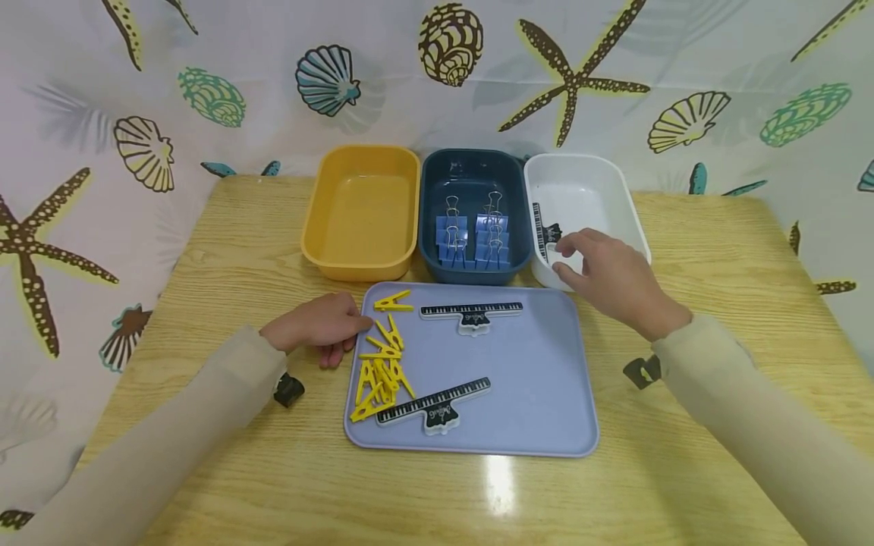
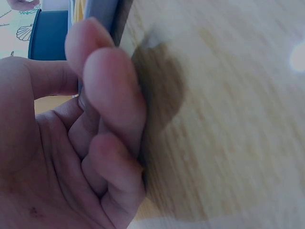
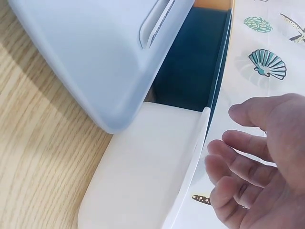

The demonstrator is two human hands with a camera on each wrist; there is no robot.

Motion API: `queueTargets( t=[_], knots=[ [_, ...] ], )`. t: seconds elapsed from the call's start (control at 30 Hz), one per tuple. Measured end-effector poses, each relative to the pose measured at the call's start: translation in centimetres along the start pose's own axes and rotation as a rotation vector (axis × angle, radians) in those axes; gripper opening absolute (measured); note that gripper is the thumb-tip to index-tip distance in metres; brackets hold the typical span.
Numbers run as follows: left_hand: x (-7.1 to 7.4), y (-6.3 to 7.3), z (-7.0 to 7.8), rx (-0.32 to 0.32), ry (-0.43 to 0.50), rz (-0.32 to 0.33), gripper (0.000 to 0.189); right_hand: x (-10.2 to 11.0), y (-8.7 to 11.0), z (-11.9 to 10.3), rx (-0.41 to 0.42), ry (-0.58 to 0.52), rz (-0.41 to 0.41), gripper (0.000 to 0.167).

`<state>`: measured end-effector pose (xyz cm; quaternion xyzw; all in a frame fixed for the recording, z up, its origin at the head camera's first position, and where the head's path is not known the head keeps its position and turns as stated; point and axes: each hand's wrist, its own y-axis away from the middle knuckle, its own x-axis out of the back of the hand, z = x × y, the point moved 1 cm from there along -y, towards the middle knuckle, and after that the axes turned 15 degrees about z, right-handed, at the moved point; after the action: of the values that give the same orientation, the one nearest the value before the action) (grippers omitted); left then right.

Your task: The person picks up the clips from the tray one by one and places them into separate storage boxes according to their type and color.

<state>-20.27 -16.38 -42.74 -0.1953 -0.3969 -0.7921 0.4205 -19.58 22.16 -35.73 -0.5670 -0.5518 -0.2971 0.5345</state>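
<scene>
The piano-pattern clip (image 1: 539,227) is seen in the white box (image 1: 589,186), just beside the right hand (image 1: 612,277), whose fingers (image 3: 248,144) are kept apart, nothing gripped. The left hand (image 1: 317,324) is placed at the tray (image 1: 532,379) edge; whether this is pinched cannot be told. Light, stiff and smooth handling is expected, the middle handle (image 1: 553,232) being best taken.

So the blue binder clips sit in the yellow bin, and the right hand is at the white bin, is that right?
Wrong bin: the head view shows the blue binder clips in the dark blue bin. The right hand is at the white bin.
</scene>
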Motion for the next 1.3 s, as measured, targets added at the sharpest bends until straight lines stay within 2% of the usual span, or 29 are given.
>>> queueTargets(
  t=[0.33, 0.6, 1.0, 1.3],
  knots=[
    [0.0, 0.0, 0.0, 0.025, 0.008, 0.000, 0.049, 0.0, 0.8, -0.6, 0.002, -0.012, 0.018, 0.028],
    [-0.1, -0.1, -0.1, 0.007, 0.011, 0.001, 0.048, 0.0, 1.5, -1.4, -0.011, -0.026, -0.010, 0.030],
    [0.0, -0.1, 0.0, 0.011, 0.000, 0.003, 0.049, -0.2, 2.8, -2.5, 0.056, -0.065, 0.012, 0.026],
    [0.0, -0.1, -0.1, 0.006, -0.002, 0.004, 0.048, -0.4, 3.5, -3.2, 0.097, -0.066, -0.005, 0.028]
  ],
)
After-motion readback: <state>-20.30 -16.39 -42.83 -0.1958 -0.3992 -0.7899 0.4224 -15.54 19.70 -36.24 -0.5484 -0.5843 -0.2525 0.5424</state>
